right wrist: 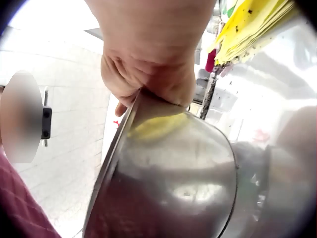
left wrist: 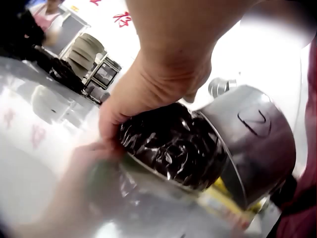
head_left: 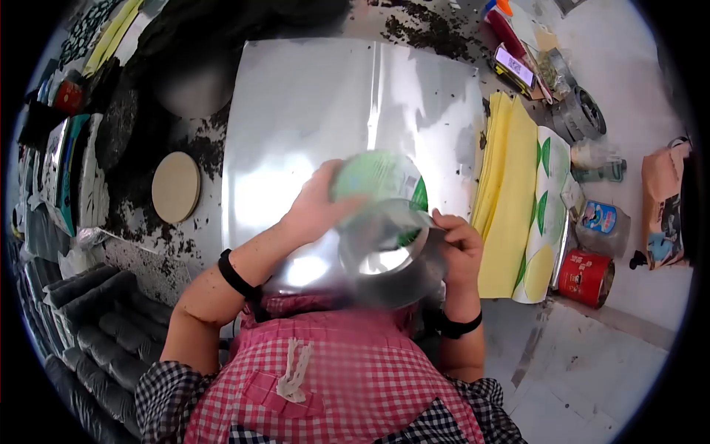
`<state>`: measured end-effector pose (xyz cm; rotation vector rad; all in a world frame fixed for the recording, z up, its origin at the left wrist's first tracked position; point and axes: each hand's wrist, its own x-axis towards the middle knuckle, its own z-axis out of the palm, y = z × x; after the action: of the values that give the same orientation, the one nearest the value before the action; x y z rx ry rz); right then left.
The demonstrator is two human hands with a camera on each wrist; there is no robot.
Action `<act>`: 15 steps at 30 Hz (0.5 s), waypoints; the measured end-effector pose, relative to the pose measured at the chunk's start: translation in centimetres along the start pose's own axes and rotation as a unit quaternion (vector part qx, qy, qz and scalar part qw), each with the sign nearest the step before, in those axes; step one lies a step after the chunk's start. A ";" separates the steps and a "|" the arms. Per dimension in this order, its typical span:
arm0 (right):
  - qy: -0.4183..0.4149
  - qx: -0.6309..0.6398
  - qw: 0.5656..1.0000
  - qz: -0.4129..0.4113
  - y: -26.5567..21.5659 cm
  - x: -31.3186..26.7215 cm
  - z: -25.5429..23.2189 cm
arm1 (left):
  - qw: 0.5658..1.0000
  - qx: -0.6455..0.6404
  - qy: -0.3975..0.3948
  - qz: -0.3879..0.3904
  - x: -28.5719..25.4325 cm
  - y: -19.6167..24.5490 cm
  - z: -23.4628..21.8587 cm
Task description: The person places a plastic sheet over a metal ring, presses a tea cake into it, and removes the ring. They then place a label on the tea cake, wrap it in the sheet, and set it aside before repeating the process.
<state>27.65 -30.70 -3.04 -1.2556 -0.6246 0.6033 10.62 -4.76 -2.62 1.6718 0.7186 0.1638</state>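
My left hand [head_left: 322,203] grips a round package with a green and white label [head_left: 379,177]. In the left wrist view its end shows a dark, glossy, crumpled mass [left wrist: 173,148] inside a thin rim, the thumb and fingers around its side. My right hand [head_left: 460,248] holds the rim of a wide, open-ended metal ring [head_left: 392,285], flared like a funnel and blurred in the head view. A dark hand-drawn mark shows on the ring's wall in the left wrist view. Ring and package overlap in the head view, close together above a shiny metal sheet [head_left: 296,111].
Yellow sheets [head_left: 506,200] and a green-and-white printed sheet [head_left: 543,214] lie to the right. Beyond stand a red can [head_left: 584,277], a jar and a phone [head_left: 514,68]. A round wooden disc [head_left: 176,187] sits at left amid dark crumbs. Black wrapped bundles [head_left: 111,333] lie lower left.
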 end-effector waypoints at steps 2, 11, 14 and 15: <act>0.018 -0.015 1.000 -0.013 -0.1 -0.6 -4.5 | 0.984 -0.098 -0.123 -0.089 2.1 -0.6 -0.1; 0.100 0.011 0.990 0.098 -3.5 8.1 -9.6 | 0.966 0.209 -0.088 0.125 18.6 7.9 -6.0; -0.013 0.181 0.975 0.128 3.2 7.5 -8.7 | 0.852 0.458 -0.250 0.033 16.6 4.7 -4.0; 0.000 0.192 0.970 0.151 4.0 6.5 -7.7 | 0.869 0.431 -0.191 0.150 12.5 0.0 -2.3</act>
<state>37.40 -30.32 -7.76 -0.9887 -0.2955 0.9290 19.49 3.88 -5.52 2.5711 0.2053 -0.3223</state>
